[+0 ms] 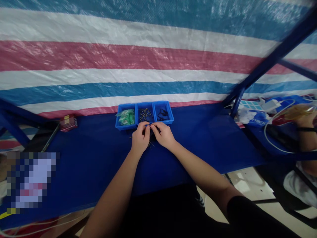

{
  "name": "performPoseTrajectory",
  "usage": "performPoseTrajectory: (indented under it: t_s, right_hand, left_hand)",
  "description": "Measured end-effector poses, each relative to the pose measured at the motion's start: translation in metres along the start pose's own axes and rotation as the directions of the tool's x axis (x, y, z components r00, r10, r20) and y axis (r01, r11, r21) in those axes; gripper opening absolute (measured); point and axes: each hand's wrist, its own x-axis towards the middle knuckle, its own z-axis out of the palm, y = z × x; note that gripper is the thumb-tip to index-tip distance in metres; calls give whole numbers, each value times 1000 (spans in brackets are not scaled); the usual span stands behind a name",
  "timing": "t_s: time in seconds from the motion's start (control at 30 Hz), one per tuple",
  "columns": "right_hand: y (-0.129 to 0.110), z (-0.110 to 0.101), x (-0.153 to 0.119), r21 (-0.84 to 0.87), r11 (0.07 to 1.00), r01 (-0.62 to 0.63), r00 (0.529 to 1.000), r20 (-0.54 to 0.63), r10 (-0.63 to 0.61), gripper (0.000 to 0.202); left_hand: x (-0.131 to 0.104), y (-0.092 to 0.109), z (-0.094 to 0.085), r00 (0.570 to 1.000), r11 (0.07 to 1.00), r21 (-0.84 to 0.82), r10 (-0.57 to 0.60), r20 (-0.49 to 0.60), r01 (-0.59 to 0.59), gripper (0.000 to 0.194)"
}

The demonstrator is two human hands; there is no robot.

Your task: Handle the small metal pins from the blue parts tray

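Forearms reach inward; left hand [140, 138] and right hand [164, 135] meet, fingers curled, just before the bins [168, 122]. Cannot tell whether they grip anything.

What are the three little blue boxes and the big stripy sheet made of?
The blue boxes: probably hard plastic, smooth, judging by their even colour and straight, stiff walls. The stripy sheet: likely thin woven plastic, glossy, since it wrinkles and throws shiny highlights.

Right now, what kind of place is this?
Probably a simple workshop: there's a long blue table, three blue bins holding small pieces, and a striped sheet behind them like a wall.
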Motion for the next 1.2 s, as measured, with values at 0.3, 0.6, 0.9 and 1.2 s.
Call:
performPoseTrajectory:
  t_s: [0.3, 0.6, 0.9, 1.2]
  right_hand:
    - [2, 1, 0, 36, 999, -24, 999, -32, 25, 23]
    - [-2, 0, 1, 59, 997, -57, 998, -34, 59, 22]
    - [-4, -2, 0, 83, 995, -54, 997, -47, 58, 21]
    - [-5, -3, -1, 106, 994, -12, 998, -54, 18, 22]
  left_hand:
    - [2, -1, -1, 998, 998, -12, 60, 6, -60, 25]
    - [2, 4, -1, 998, 998, 40, 51, 43, -52, 28]
    - [0, 4, -3, 997, 997, 64, 31, 68, -36, 30]
    - [0, -1, -3, 997, 996, 63, 67, 46, -70, 31]
